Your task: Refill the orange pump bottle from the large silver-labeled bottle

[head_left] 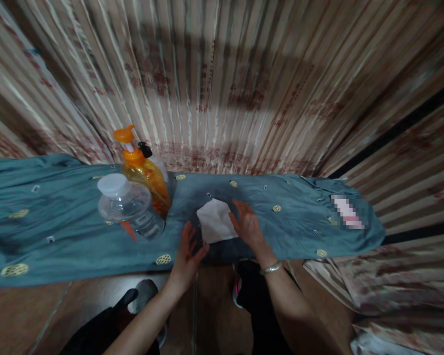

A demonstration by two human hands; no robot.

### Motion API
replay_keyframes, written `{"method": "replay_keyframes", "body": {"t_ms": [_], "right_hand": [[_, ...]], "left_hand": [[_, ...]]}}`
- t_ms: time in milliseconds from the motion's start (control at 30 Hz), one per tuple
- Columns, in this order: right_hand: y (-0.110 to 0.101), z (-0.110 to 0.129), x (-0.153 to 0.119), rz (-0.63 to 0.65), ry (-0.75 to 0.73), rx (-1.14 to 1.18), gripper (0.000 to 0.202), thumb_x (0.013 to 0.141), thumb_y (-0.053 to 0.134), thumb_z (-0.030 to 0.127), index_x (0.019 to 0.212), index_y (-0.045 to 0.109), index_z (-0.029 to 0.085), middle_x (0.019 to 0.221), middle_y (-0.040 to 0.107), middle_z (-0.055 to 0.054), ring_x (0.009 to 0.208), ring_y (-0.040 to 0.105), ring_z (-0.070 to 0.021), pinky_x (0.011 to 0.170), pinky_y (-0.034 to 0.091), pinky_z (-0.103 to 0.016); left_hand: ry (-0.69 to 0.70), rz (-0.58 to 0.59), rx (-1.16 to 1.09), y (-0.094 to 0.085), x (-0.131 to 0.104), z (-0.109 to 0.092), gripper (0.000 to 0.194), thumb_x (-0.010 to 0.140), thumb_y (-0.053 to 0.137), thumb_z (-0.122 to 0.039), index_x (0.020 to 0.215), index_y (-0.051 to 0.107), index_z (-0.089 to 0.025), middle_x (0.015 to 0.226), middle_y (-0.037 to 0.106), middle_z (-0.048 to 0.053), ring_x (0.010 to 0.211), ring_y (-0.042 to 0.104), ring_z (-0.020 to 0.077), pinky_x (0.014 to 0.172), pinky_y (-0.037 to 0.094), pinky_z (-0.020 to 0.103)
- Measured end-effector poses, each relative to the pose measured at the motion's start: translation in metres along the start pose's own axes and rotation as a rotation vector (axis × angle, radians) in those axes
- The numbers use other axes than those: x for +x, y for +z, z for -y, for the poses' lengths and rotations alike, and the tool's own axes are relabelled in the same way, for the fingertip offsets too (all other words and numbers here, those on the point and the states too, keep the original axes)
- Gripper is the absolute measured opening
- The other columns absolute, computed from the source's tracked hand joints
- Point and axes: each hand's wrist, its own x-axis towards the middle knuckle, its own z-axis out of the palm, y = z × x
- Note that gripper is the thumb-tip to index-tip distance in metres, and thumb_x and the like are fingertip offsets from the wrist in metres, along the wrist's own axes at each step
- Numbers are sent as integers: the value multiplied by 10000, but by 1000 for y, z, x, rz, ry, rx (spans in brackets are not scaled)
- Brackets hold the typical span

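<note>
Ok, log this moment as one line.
left hand: open, near white sheet; right hand: open, at sheet's edge; nearby: clear bottle, orange pump bottle

White sheet [215,222] looked matt (paper or cloth, unclear); teal cover [296,231] was creased cloth; clear bottle [133,204], glossy plastic.

Ok so cloth [217,224] on the tabletop [292,236] between left hand [188,255] and right hand [247,226], bottle [129,204] off left, pump dispenser [150,177] behind that.
</note>
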Motion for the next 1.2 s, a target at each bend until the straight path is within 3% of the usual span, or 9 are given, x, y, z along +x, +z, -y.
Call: {"method": "replay_keyframes", "body": {"t_ms": [167, 300, 400, 500, 600, 700, 800, 1000, 1200], "right_hand": [[19, 13, -7, 208, -218, -91, 230, 961, 690, 201, 1178, 767, 184, 1362, 753, -193, 1295, 701, -327, 1144, 552, -478], [18, 17, -8, 53, -226, 13, 275, 1000, 644, 231, 1256, 738, 194, 1286, 795, -179, 1211, 753, -326, 1057, 611, -494], [4, 41, -11, -11, -286, 125, 325, 1056, 592, 293, 1335, 700, 168, 1262, 806, -177, 1092, 794, -294, 982, 639, -456], [-24, 93, -6, -39, -403, 210, 335, 1095, 572, 350, 1368, 680, 188, 1182, 827, -129, 1003, 803, -244, 941, 634, -388], [-57, 162, 12, -19, -586, 123, 333, 1114, 568, 358, 1362, 673, 163, 1134, 832, -111, 1071, 785, -238, 986, 596, -365], [-80, 227, 37, 20, -669, -116, 358, 1141, 526, 390, 1348, 676, 140, 1149, 824, -132, 1128, 765, -256, 979, 566, -354], [-85, 271, 57, 105, -675, -337, 477, 1147, 489, 486, 1255, 728, 87, 1096, 826, -200, 1100, 776, -296, 912, 557, -351], [-78, 296, 74, 240, -724, -471, 464, 1119, 551, 485, 1191, 790, 93, 1197, 817, -230, 1205, 752, -325, 964, 553, -374], [-80, 294, 75, 305, -740, -484, 438, 1111, 551, 425, 1195, 787, 66, 1189, 821, -230, 1171, 757, -318, 949, 551, -367]], "left_hand": [[440, 36, 342, -18, -2, -22, 790, 920, 758, -346, 1633, 425, -275, 1771, 382, 188, 1664, 327, 365, 1325, 293, 618], [1076, -139, 791, -33, 2, -58, 955, 964, 713, -189, 1748, 174, -266, 1793, 305, 235, 1681, 285, 353, 1300, 335, 612], [1215, -326, 857, -56, 8, -83, 1107, 907, 805, -273, 1760, 101, -233, 1818, 233, 245, 1700, 204, 392, 1331, 217, 649], [1166, -483, 823, -83, 19, -95, 1252, 814, 898, -422, 1759, 88, -285, 1837, 181, 224, 1700, 142, 454, 1326, 126, 714], [806, -531, 609, -100, 36, -92, 1351, 718, 941, -525, 1741, 119, -200, 1827, 140, 274, 1700, 142, 456, 1348, 109, 664], [520, -445, 310, -102, 52, -83, 1477, 559, 994, -491, 1715, 127, -187, 1775, 267, 286, 1654, 313, 439, 1335, 265, 584], [466, -433, 276, -98, 62, -76, 1400, 528, 994, -461, 1672, 235, -187, 1688, 427, 271, 1536, 509, 429, 1269, 408, 567], [387, -483, 267, -95, 71, -71, 1115, 546, 973, -365, 1510, 427, -230, 1334, 731, 165, 1203, 747, 370, 1041, 605, 541], [328, -481, 272, -96, 70, -79, 759, 515, 920, -350, 1182, 574, -245, 1004, 785, 49, 906, 783, 310, 834, 636, 451]]}}
